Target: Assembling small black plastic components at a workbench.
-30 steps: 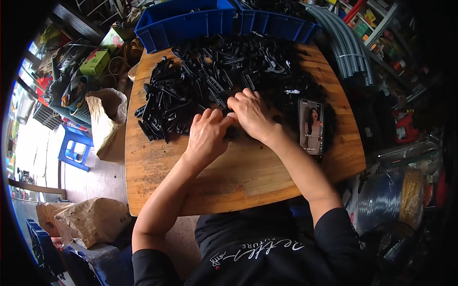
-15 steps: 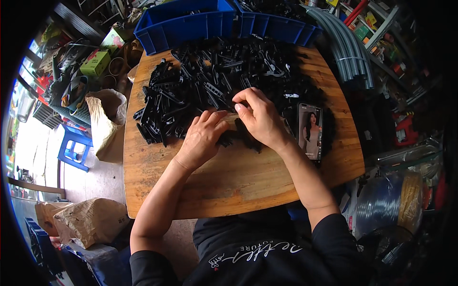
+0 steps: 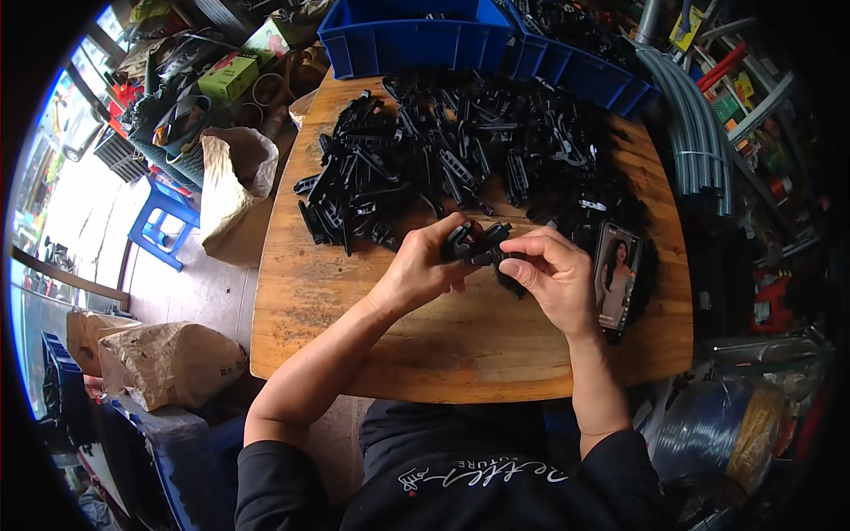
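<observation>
Above the near half of the wooden table, my left hand point(image 3: 420, 267) is closed around black plastic parts point(image 3: 475, 241), which stick out between thumb and fingers. How many pieces it holds is hard to make out. My right hand point(image 3: 560, 276) comes in from the right, thumb and forefinger pinched at the right end of the same black pieces. Beyond both hands spreads a heap of slim black plastic parts point(image 3: 458, 173), some ribbed or slotted. More dark pieces lie on the wood behind my right hand, partly hidden by it.
Blue plastic bins point(image 3: 412, 46) stand along the table's far edge. A phone point(image 3: 617, 279) with a lit screen leans on dark parts at the right. Left of the wooden table point(image 3: 354, 310) are paper sacks point(image 3: 237, 195) and a blue stool point(image 3: 166, 221). Grey hoses point(image 3: 697, 133) hang at the right.
Both hands have moved from the heap's near edge toward me and now meet around black parts lifted off the table. The whole view has shifted, so the table sits further right.
</observation>
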Motion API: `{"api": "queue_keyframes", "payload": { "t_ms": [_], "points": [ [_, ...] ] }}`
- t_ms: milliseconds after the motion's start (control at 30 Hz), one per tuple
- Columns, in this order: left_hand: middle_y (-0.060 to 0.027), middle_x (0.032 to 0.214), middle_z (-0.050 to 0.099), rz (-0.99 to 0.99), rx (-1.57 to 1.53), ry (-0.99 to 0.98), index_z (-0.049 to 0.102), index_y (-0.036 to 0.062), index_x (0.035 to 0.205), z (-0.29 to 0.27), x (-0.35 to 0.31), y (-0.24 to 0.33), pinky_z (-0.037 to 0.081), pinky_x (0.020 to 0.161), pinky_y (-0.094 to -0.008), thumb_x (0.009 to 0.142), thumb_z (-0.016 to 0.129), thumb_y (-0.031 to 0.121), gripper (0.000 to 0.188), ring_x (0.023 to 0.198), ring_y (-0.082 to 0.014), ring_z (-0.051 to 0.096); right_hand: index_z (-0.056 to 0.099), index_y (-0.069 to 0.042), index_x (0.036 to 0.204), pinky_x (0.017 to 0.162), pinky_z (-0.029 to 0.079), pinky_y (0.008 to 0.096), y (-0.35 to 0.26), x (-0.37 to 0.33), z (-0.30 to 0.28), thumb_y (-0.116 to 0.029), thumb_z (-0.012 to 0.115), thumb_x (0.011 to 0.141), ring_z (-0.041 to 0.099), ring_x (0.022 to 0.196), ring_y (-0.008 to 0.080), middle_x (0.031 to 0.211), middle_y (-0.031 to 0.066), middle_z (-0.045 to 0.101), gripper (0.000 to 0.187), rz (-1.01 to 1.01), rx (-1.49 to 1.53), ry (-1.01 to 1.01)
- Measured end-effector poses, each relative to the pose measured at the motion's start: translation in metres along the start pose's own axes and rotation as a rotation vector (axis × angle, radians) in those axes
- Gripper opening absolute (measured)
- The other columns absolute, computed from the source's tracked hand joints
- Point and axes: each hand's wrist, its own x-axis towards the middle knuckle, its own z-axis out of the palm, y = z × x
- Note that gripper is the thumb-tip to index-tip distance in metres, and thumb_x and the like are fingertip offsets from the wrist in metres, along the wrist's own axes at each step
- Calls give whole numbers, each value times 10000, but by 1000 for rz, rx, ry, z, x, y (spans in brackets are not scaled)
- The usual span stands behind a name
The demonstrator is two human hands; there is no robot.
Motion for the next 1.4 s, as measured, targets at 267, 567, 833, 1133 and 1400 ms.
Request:
{"api": "queue_keyframes", "payload": {
  "t_ms": [267, 567, 833, 1133, 1400],
  "points": [
    [-111, 832, 653, 398, 363, 117, 595, -15, 1039, 5, 2, -12, 491, 690, -299, 723, 726, 74, 353, 763, -166, 637, 673, -12, 961, 638, 461, 223, 3, 1, 6, -6, 740, 723, 574, 732, 118, 820, 51, 618, 247, -183, -236, 75],
    [-160, 783, 647, 512, 535, 189, 589, -18, 947, 7, 2, -17, 512, 628, -318, 743, 757, 144, 309, 721, -262, 672, 666, -13, 922, 568, 466, 232, 5, -1, 17, 8, 753, 692, 592, 655, 121, 772, 54, 619, 246, -256, -316, 187],
    [-193, 788, 634, 577, 495, 144, 565, -17, 977, 6, 1, -17, 498, 619, -351, 767, 723, 118, 295, 726, -315, 651, 589, -9, 1086, 629, 470, 217, 7, 3, 13, -173, 719, 780, 562, 706, 103, 860, 35, 614, 370, -166, -244, 178],
    [-154, 814, 652, 524, 491, 151, 588, -6, 1021, 11, -8, -12, 504, 626, -301, 757, 739, 115, 327, 685, -198, 640, 541, 11, 980, 625, 443, 186, 10, 2, 8, -304, 687, 834, 545, 705, 48, 777, 3, 592, 376, 62, 44, 5],
    [-105, 772, 662, 224, 229, -126, 595, -12, 1007, 0, -7, 6, 486, 599, -268, 766, 723, 102, 296, 641, -146, 607, 555, -57, 692, 484, 320, 186, 6, 5, -8, -402, 725, 780, 426, 547, 17, 569, -53, 479, 394, 182, 59, -88]
  ]
}}
